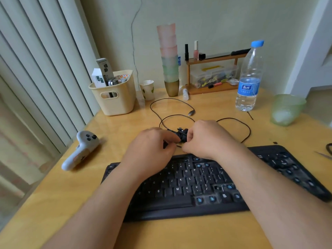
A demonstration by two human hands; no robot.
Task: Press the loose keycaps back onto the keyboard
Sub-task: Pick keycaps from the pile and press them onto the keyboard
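- The loose keycaps [181, 134] lay in a small dark heap on the table [53, 203] just behind the keyboard [179, 194], between the person's 2 hands.
- The left hand [152, 150] had its fingers curled in at the near side of the heap and seemed to pinch 1 small dark piece, though the blur made that uncertain.
- The right hand [203, 139] had its fingers and thumb curled onto the heap's right side; whether it held a cap or only steadied the pile could not be told.
- The keyboard sat close to the person, both forearms crossing over it. Several bare sockets with blue stems showed in its top row, right part and bottom row, so the work looked far from done.
- The step in hand looked like picking and sorting a cap from the pile. The next move would call for matching it to an open socket, squaring it over the stem and pressing straight down.
- A thin black cable [233, 121] looped behind the heap; a white controller [80, 150] lay to the left, a water bottle [249, 78] stood further back.
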